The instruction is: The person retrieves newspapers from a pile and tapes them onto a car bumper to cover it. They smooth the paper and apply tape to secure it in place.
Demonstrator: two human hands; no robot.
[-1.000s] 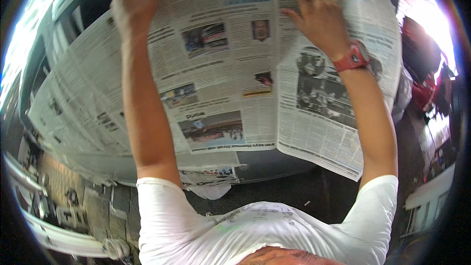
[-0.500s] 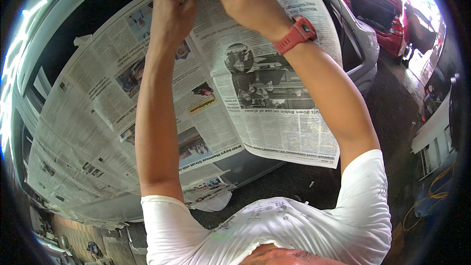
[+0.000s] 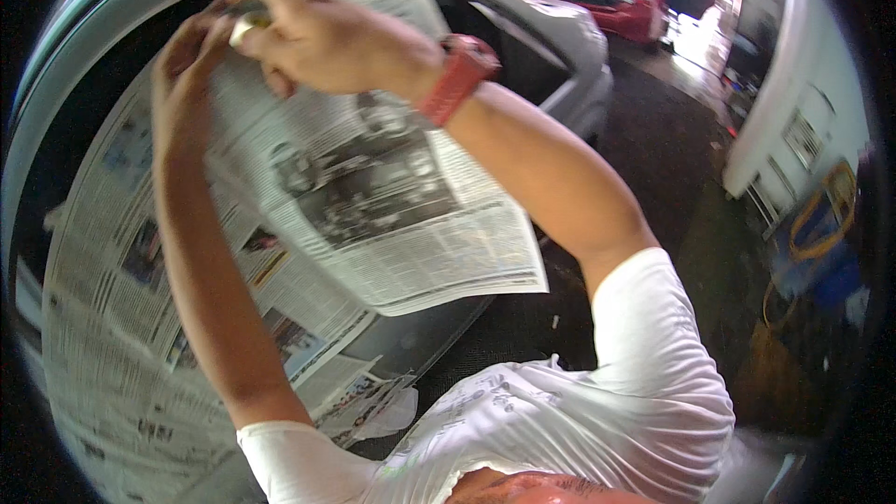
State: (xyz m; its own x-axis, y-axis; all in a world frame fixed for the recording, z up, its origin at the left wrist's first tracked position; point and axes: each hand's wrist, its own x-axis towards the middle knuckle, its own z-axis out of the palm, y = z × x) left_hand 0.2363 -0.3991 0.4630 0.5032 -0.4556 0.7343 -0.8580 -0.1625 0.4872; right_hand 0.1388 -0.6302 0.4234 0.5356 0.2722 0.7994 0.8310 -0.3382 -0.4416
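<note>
Several sheets of newspaper point(image 3: 411, 261) cover the side of a grey car, with a loose upper sheet hanging over the lower ones. My left hand point(image 3: 187, 61) is raised at the paper's upper edge, beside the dark window opening. Its fingers are bent and drawn together; what lies between them is hidden and blurred. Close beside it, my right hand point(image 3: 322, 42) grips a small pale, yellowish thing point(image 3: 245, 33) that looks like a roll of tape, partly covered by the fingers. A red watch point(image 3: 457, 79) is on my right wrist.
The car's silver door frame point(image 3: 560, 23) curves past the paper at upper right. Farther back stands a red car point(image 3: 607, 23) with its boot open. A pale panel point(image 3: 793, 103) leans at the right, near a coiled yellow hose point(image 3: 826, 215) and a blue container point(image 3: 835, 271).
The view has swung, so hands and newspaper sit farther left and more of the right side shows. My right hand has turned sideways toward my left, still gripping the pale thing.
</note>
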